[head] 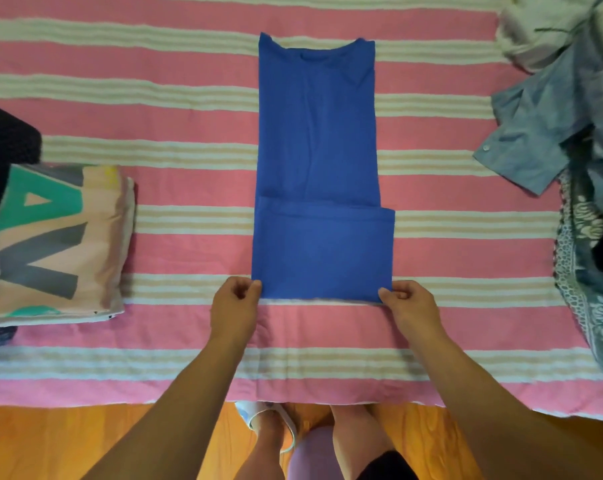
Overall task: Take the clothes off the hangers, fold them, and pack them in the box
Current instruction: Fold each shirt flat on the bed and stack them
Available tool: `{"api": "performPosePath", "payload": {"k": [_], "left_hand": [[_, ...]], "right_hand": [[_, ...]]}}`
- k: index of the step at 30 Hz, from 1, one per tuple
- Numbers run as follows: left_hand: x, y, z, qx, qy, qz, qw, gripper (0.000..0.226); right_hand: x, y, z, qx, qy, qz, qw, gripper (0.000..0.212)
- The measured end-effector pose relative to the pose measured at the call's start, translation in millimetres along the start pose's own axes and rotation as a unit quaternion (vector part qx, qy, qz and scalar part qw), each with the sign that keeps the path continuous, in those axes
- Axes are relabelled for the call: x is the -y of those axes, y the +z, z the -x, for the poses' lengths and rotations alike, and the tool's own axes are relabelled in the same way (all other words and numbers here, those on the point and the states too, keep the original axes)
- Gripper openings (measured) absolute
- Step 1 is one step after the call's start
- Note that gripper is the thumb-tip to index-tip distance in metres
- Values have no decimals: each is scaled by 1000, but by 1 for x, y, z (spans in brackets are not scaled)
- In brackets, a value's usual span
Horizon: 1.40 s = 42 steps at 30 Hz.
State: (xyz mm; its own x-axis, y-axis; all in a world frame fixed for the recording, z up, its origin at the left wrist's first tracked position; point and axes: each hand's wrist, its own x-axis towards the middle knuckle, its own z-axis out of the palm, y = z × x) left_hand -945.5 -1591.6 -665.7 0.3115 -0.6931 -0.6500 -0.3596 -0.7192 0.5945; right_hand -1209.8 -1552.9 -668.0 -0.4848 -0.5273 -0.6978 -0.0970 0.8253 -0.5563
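Left hand [236, 299], right hand [409, 301], pinching blue shirt [317, 150] corners

Hands: two are being seen, left hand [236, 306] and right hand [409, 308].
Blue shirt [319, 174]: one is being counted.
Folded patterned cloth [61, 244]: one.
Heap of unfolded clothes [570, 109]: one.
Striped bed cover [154, 116]: one.

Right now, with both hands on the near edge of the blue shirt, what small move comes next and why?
Probably lift that edge and carry it toward the collar. The blue shirt is a narrow strip with its bottom already folded up once; the left hand and right hand pinch the near corners.
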Motion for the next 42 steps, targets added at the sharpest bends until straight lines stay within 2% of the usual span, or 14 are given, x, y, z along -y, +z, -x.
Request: {"api": "performPosePath", "payload": {"k": [4, 7, 9, 14, 17, 20, 23, 26, 29, 31, 33, 35, 38, 42], "left_hand": [[3, 0, -1, 13, -1, -29, 1000, 28], [9, -6, -1, 9, -17, -26, 999, 27], [17, -9, 5, 12, -25, -11, 1000, 27], [28, -6, 20, 35, -33, 17, 999, 26], [25, -6, 15, 45, -26, 0, 999, 25], [22, -12, 6, 51, 4, -72, 996, 32], [32, -23, 13, 78, 37, -165, 983, 36], [63, -35, 36, 125, 0, -219, 968, 37], [79, -37, 59, 166, -54, -233, 957, 24], [72, -32, 58, 143, -38, -203, 968, 18], [57, -24, 47, 117, -20, -159, 980, 23], [44, -15, 34, 85, -2, -113, 990, 24], [30, -4, 20, 38, 15, -71, 997, 20], [25, -3, 8, 13, 15, -64, 998, 14]], "right_hand": [[0, 2, 8, 9, -10, -8, 1000, 7], [-5, 3, 11, -45, -43, -37, 997, 1], [-8, 3, 9, -64, -49, -54, 995, 5], [-9, 6, 3, -6, -22, -14, 1000, 12], [-7, 6, -2, 30, -11, 50, 998, 28], [-12, 2, -4, 31, -7, 123, 992, 42], [-26, -5, 10, 33, 0, 150, 988, 42], [-50, -16, 40, 46, 23, 185, 981, 45], [-68, -24, 64, 69, 37, 212, 974, 46], [-64, -26, 59, 76, -4, 211, 974, 37], [-47, -22, 40, 71, -35, 170, 982, 21], [-27, -19, 19, 60, -7, 96, 994, 6], [-8, -12, -8, 41, 10, 56, 998, 11], [-4, -8, -17, 38, -104, 99, 989, 6]]}}
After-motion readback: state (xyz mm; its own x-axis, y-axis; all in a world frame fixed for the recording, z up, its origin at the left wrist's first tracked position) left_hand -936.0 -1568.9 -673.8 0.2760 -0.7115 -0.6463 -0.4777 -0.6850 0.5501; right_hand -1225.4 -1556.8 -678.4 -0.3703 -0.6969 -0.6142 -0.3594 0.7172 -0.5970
